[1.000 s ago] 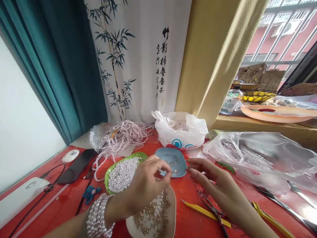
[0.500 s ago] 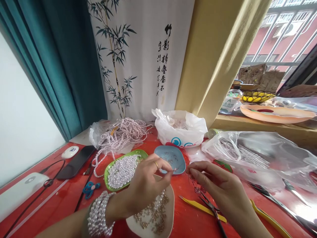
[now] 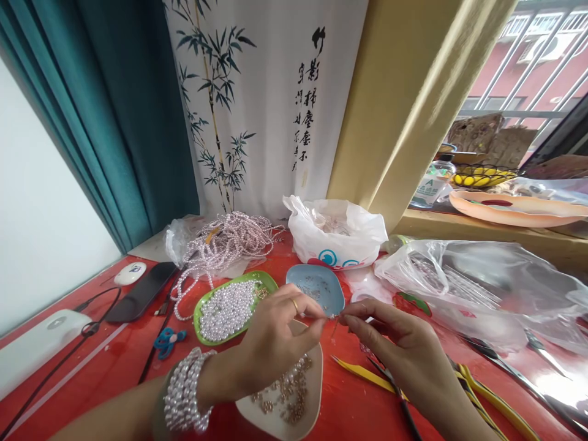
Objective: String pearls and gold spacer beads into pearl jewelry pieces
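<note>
Cream dish (image 3: 313,367), gold beads (image 3: 294,398) inside: near side of blue dish (image 3: 339,294). Left hand (image 3: 275,343): grip pinching tiny piece (image 3: 331,316). Right hand (image 3: 404,343): grip fingertips close together, contents cannot tell. Tiny piece: between both grips, by near right corner of blue dish; left hand nearer; long axis too small to tell. Counter (image 3: 353,416): red, glossy. White bag (image 3: 337,245): behind blue dish. Bamboo curtain (image 3: 271,122): beyond.
</note>
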Motion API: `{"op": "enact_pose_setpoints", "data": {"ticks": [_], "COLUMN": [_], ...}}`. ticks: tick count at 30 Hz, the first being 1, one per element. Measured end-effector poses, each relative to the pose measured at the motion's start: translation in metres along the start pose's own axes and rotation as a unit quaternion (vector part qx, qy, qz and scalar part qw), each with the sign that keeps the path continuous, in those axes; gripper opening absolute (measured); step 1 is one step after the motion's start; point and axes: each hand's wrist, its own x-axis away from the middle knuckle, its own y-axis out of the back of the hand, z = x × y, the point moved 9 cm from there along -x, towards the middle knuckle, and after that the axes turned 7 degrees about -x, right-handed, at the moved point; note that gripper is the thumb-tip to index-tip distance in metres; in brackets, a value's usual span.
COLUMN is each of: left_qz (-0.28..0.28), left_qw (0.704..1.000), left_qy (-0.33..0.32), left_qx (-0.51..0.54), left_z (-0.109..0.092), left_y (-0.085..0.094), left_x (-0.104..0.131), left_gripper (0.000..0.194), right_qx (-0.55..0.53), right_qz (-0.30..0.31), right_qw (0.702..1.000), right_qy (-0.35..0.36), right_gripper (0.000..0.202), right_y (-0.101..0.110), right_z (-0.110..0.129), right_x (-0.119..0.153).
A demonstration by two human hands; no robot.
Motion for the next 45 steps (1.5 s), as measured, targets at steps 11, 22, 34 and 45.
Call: {"op": "enact_pose_setpoints", "data": {"ticks": [11,22,34,45], "left_qz": [0.021,0.055,0.101,0.132], "left_qw": [0.999,0.979,0.985,0.981], "left_qy": [0.028,0.12,0.101,0.112], "left_qx": [0.032,0.155,0.095,0.085], "left_z": [0.008,0.022,0.029,0.009], "left_y": [-0.002,-0.013,-0.023,-0.019], "left_x": [-0.002,0.001,0.0,0.001], "left_gripper": [0.009,0.007,0.007,0.032], "right_qx": [-0.077,-0.123,-0.248,-0.354], "right_qz": [-0.111,-0.046,-0.072,-0.035], "right_qw": [0.99,0.988,0.966,0.927], "right_qy": [-0.036,-0.086,-0.014,-0.115], "right_gripper": [0.009,0.022,0.016,0.014], "right_y": [0.041,0.016,0.026,0.005], "right_z": [0.001,-0.014,-0.008,-0.016], "right_x": [0.001,-0.001,-0.003,0.002]}}
